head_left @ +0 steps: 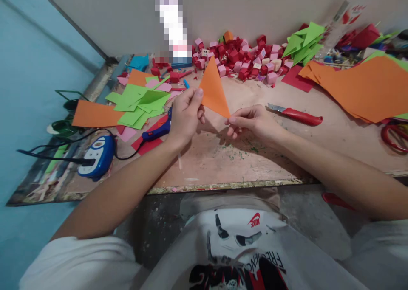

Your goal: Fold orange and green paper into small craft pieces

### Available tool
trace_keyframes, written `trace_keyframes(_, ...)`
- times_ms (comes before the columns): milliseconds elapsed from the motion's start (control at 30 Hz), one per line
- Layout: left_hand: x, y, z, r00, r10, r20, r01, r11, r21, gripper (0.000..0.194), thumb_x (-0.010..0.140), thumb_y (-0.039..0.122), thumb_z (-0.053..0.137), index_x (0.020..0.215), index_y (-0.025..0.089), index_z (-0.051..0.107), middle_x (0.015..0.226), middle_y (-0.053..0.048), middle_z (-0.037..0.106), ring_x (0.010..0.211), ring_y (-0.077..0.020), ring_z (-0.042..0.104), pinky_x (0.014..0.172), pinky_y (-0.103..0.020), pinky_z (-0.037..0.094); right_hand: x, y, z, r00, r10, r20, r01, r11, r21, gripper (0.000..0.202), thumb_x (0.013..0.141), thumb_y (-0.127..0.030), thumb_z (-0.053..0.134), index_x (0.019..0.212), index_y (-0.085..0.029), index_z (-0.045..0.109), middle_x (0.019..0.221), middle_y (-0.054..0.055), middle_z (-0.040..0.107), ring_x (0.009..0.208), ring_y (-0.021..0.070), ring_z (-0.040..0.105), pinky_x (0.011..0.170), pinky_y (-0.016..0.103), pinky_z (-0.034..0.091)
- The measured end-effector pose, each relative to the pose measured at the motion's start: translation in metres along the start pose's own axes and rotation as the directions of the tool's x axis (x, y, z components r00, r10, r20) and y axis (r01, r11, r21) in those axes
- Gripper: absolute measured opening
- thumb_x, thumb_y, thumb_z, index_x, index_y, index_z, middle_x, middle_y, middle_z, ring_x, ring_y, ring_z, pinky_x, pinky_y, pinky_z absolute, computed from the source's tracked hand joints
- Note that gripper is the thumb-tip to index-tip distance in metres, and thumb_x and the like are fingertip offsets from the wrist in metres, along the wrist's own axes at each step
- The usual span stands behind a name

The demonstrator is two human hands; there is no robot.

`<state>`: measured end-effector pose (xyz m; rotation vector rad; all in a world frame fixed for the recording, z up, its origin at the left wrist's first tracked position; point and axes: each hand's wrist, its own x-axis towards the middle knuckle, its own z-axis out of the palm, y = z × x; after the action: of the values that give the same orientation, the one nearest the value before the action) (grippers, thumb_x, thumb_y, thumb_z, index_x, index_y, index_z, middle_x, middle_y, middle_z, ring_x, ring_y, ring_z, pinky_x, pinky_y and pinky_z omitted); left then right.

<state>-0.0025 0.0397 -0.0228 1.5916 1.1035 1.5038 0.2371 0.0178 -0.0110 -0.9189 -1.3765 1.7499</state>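
Note:
An orange paper triangle (214, 89) is held up over the middle of the wooden table (216, 167), one point upward. My left hand (188, 114) pinches its lower left corner between thumb and fingers. At the lower right corner, my right hand (250, 122) grips the paper with thumb and forefinger, its other fingers curled below. A red-handled knife (301, 116) lies to the right of my right hand. Behind my left wrist is a blue glue gun (156, 133), partly covered by the arm.
Green sheets (137, 103) and orange paper (95, 114) lie at left, near a blue power strip (97, 156). Small red and pink paper cubes (236, 54) line the back. Large orange sheets (360, 90), folded green pieces (304, 43) and scissors (393, 139) are at right.

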Motion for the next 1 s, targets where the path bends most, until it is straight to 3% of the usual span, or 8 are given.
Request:
trace_keyframes(200, 0.0, 0.001, 0.003, 1.0, -0.003, 0.0, 0.003, 1.0, -0.015, 0.061, 0.108, 0.07, 0.075, 0.077, 0.027, 0.046, 0.06, 0.006, 0.041, 0.047, -0.0116, 0.046, 0.044, -0.022, 0.047, -0.001, -0.002, -0.002, 1.0, -0.023, 0.017, 0.024, 0.997, -0.068, 0.028, 0.088, -0.042, 0.102, 0.086, -0.017, 0.089, 0.078, 0.008, 0.084, 0.063, 0.0159, 0.074, 0.065, 0.028, 0.062)
trace_keyframes(400, -0.002, 0.002, 0.002, 1.0, 0.005, 0.019, -0.005, 1.0, -0.016, 0.061, 0.11, 0.069, 0.074, 0.077, 0.026, 0.046, 0.061, 0.006, 0.045, 0.047, -0.0111, 0.048, 0.045, -0.022, 0.047, -0.002, -0.006, -0.004, 0.998, -0.017, 0.062, 0.024, 0.993, -0.112, 0.035, 0.086, -0.051, 0.101, 0.086, -0.019, 0.089, 0.074, 0.007, 0.083, 0.061, 0.0165, 0.071, 0.064, 0.029, 0.06)
trace_keyframes(567, -0.007, 0.012, 0.005, 0.987, -0.012, 0.159, 0.016, 1.0, -0.02, 0.064, 0.108, 0.074, 0.073, 0.076, 0.025, 0.048, 0.058, 0.006, 0.046, 0.046, -0.0112, 0.052, 0.047, -0.024, 0.046, -0.002, -0.005, -0.003, 0.997, -0.073, 0.015, 0.074, 0.988, -0.135, 0.047, 0.091, -0.065, 0.096, 0.08, -0.021, 0.087, 0.076, 0.007, 0.081, 0.067, 0.017, 0.069, 0.067, 0.03, 0.057)
trace_keyframes(700, -0.015, 0.018, 0.008, 0.961, -0.049, 0.272, 0.046, 0.999, 0.015, 0.056, 0.112, 0.066, 0.072, 0.079, 0.024, 0.054, 0.062, 0.005, 0.052, 0.051, -0.0121, 0.057, 0.05, -0.026, 0.047, -0.003, -0.004, -0.003, 0.994, -0.111, -0.018, 0.106, 0.979, -0.177, 0.046, 0.087, -0.067, 0.099, 0.08, -0.023, 0.09, 0.076, 0.004, 0.079, 0.068, 0.0164, 0.064, 0.068, 0.03, 0.052)
trace_keyframes(833, -0.019, 0.017, 0.008, 0.953, -0.049, 0.298, 0.04, 0.999, 0.036, 0.05, 0.116, 0.056, 0.068, 0.08, 0.023, 0.055, 0.065, 0.004, 0.054, 0.054, -0.0123, 0.058, 0.053, -0.026, 0.047, -0.002, -0.002, -0.004, 0.995, -0.1, -0.018, 0.097, 0.987, -0.126, 0.04, 0.085, -0.064, 0.101, 0.082, -0.025, 0.093, 0.084, 0.005, 0.083, 0.069, 0.017, 0.064, 0.067, 0.031, 0.051)
trace_keyframes(1000, -0.019, 0.016, 0.007, 0.944, -0.056, 0.325, 0.042, 0.998, 0.051, 0.052, 0.116, 0.057, 0.067, 0.08, 0.023, 0.056, 0.066, 0.004, 0.055, 0.055, -0.0122, 0.059, 0.053, -0.027, 0.045, -0.001, 0.003, -0.007, 0.989, -0.142, -0.031, 0.138, 0.986, -0.09, 0.043, 0.09, -0.064, 0.099, 0.08, -0.023, 0.09, 0.08, 0.003, 0.079, 0.069, 0.0149, 0.062, 0.066, 0.028, 0.051)
